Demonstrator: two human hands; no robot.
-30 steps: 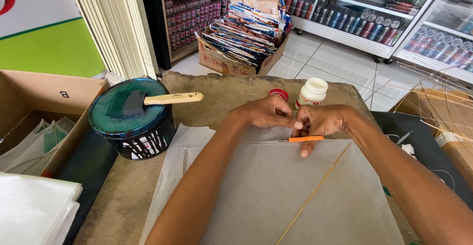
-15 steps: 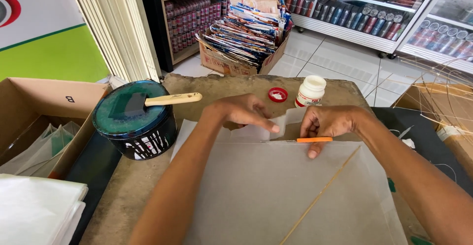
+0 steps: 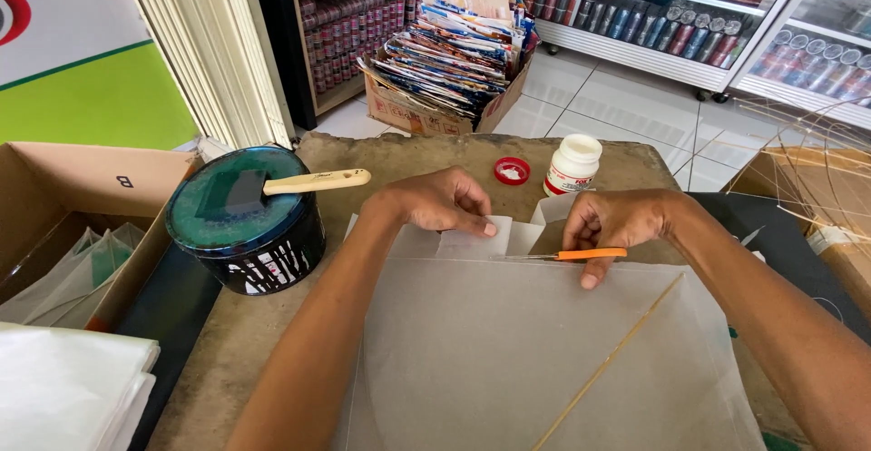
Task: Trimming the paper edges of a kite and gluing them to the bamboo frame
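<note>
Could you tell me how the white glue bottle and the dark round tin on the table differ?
The white glue bottle is small, narrow and upright, while the dark round tin is wide and squat. The bottle stands beyond the right hand, the tin to the left of the left hand. The bottle's red cap lies off beside it; the tin is covered, with a cream-handled tool resting on top. Both stand on the brown table.

I see open room on the near part of the thin white paper sheet [image 3: 508, 360], but a thin bamboo stick [image 3: 608, 360] lies across its right side. At the far edge, a white plastic glue bottle [image 3: 572, 164] and red round cap [image 3: 512, 171] block the way. A round black tin [image 3: 247, 224] stands left.
</note>
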